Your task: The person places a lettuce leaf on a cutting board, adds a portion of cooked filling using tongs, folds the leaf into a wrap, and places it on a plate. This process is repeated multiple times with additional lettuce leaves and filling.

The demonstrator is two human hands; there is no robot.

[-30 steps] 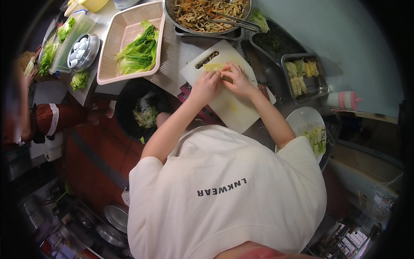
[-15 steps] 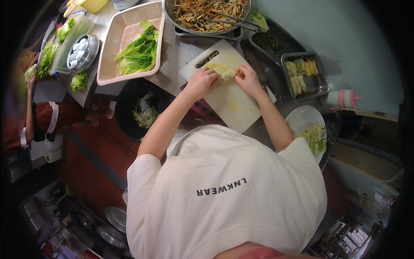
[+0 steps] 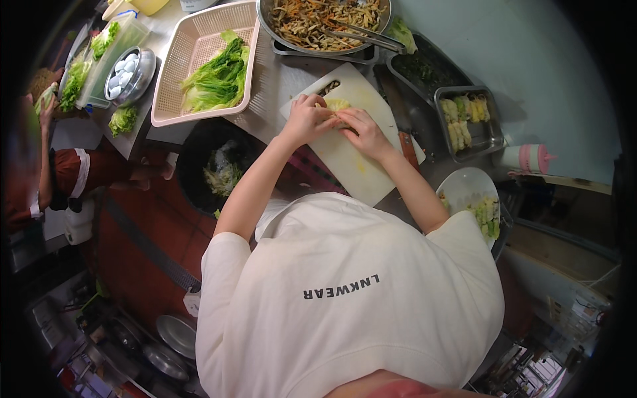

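Observation:
My left hand (image 3: 305, 119) and my right hand (image 3: 363, 131) meet at the far end of a white cutting board (image 3: 355, 176). Between their fingertips lies a pale yellow-green leaf roll (image 3: 337, 105), which both hands pinch and press down. Part of the roll is hidden under my fingers. A knife with a red-brown handle (image 3: 406, 149) rests on the board's right edge, just past my right wrist.
A pink basket (image 3: 174, 86) of lettuce leaves (image 3: 219, 76) stands left of the board. Behind it sits a metal bowl of shredded filling (image 3: 318, 20) with tongs (image 3: 365, 40). A metal tray of rolls (image 3: 468, 123), a white plate (image 3: 464, 186), a dark scrap pan (image 3: 212, 166), eggs (image 3: 126, 69), another person (image 3: 60, 172).
My hands drew slightly apart on the leaf half a second ago. Now they have closed together again over it, a little farther up the board.

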